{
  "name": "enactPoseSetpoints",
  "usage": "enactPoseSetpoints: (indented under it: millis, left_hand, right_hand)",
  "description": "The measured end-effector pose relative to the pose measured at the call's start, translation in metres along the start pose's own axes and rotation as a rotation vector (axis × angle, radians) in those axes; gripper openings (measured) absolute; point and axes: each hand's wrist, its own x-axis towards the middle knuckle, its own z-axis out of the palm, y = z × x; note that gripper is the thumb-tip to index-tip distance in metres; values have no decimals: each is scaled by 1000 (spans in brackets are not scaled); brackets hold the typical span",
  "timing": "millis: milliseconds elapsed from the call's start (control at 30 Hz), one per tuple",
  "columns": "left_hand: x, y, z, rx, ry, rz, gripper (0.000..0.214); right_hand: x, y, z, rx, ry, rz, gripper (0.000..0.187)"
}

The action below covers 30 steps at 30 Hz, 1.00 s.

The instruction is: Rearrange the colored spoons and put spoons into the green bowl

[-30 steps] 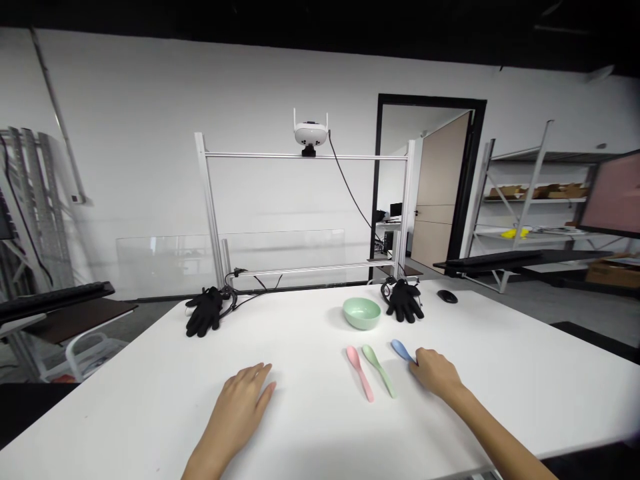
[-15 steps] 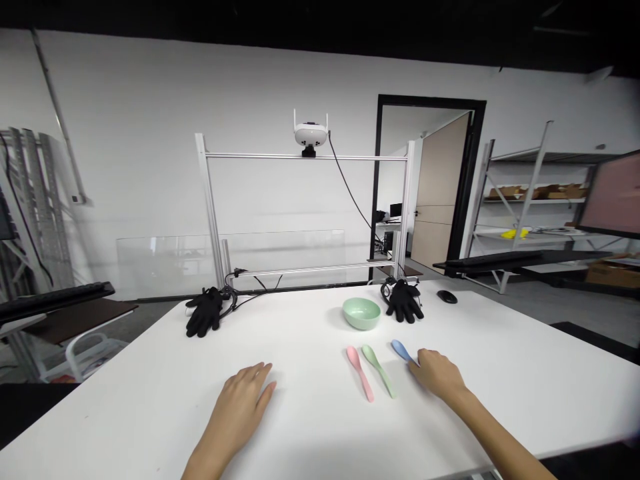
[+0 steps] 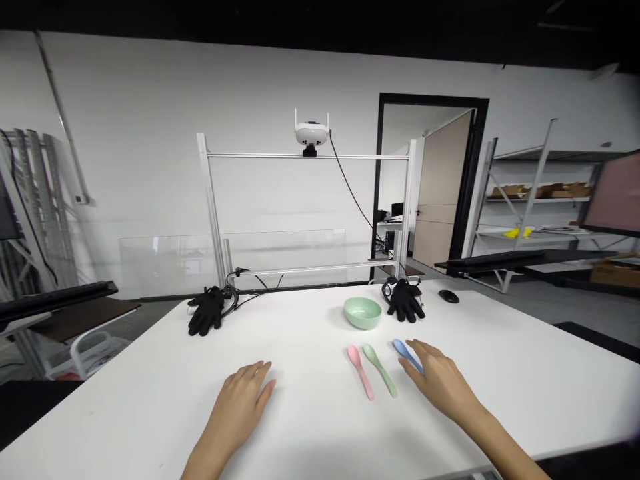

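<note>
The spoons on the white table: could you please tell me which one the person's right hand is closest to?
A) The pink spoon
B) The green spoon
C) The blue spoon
C: the blue spoon reaches in among the spread fingers of the right hand, nearer than the other two.

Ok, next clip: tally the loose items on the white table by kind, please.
Spoons: 3 (pink spoon, green spoon, blue spoon)
Bowls: 1 (pale green bowl)
Black gloves: 2
Computer mice: 1
Total: 7
</note>
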Motion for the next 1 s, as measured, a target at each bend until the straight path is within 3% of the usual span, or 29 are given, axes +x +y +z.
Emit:
enactPoseSetpoints:
  millis: [333, 600, 833, 933, 1000]
  left_hand:
    - [-1, -1, 0, 9, 5, -8, 51]
    - [-1, 0, 1, -8, 24, -3, 48]
    - [-2, 3, -2, -14, 24, 3, 49]
    - [-2, 4, -4, -12, 19, -3, 49]
    - [-3, 3, -5, -11, 10, -6, 48]
  right_hand:
    - [-14, -13, 8, 34, 5, -43, 58]
    - [-1, -34, 5, -30, -31, -47, 52]
    - [15, -85, 7, -65, -190, 2, 42]
    - [20, -96, 15, -50, -278, -6, 51]
    - [22, -99, 23, -64, -319, 1, 45]
